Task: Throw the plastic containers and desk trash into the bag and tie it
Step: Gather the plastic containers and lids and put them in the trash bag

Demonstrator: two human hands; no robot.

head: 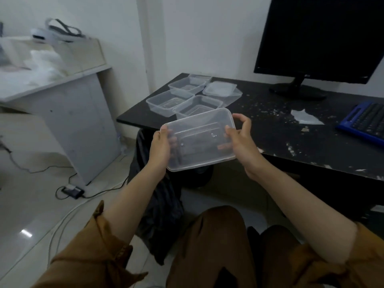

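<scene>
Container (199, 140), clear plastic, is clamped in grip of left hand (161, 148) and right hand (242, 142).

Readable text: none | black flat-screen monitor (320, 36): a small pale mark on its lower bezel was too blurred to read | blue-framed black keyboard (367, 121): its key legends were too small to make out

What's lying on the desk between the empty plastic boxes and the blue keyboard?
In the head view, scattered crumbs and a torn white scrap lie on the black desk between them.
</scene>
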